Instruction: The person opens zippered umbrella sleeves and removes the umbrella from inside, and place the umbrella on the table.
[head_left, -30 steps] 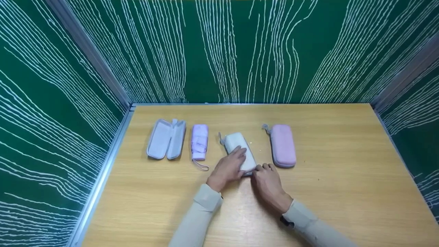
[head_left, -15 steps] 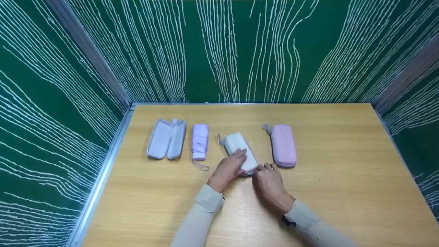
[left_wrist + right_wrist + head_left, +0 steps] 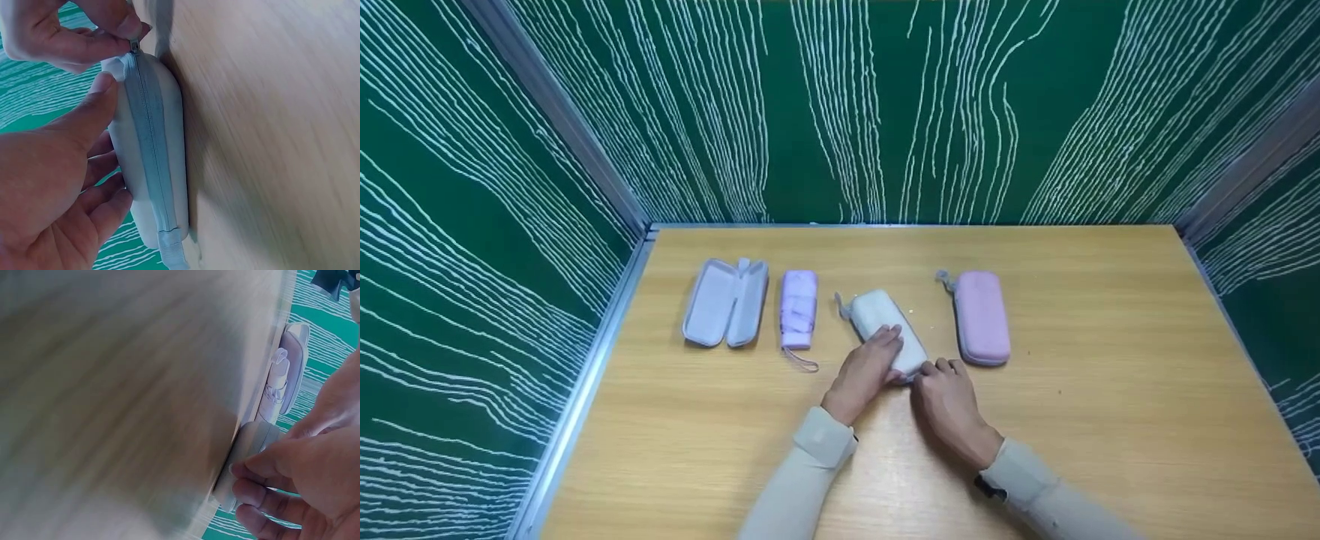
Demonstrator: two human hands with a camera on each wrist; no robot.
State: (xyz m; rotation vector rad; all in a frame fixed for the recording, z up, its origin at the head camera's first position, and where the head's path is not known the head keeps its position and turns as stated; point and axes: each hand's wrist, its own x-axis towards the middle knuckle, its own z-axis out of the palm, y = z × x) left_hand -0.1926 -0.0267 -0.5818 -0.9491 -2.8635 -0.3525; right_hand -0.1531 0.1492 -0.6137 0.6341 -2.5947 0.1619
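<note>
A white zip case (image 3: 879, 309) lies slanted on the table in the head view. My left hand (image 3: 859, 373) holds it, fingers across the top and thumb toward its near end. At the near right corner, my right hand (image 3: 952, 401) has its fingers curled in. In the left wrist view, that hand's thumb and finger pinch the zipper pull (image 3: 134, 46) at one end of the grey zipper (image 3: 149, 124). The zipper's teeth are joined along the side that shows. A fabric loop (image 3: 173, 253) hangs at the other end. In the right wrist view, the fingertips (image 3: 239, 469) overlap the case.
Left of the white case lies a folded purple umbrella (image 3: 798, 307) with a wrist strap. Beyond it, a grey case (image 3: 712, 304) lies spread open. A pink zip case (image 3: 981, 319) is on the right. Green walls with white lines border the wooden table (image 3: 1110, 360).
The white case's near end has shifted slightly to the right, my left hand moving along with it. My right hand stays at the corner, still pinching.
</note>
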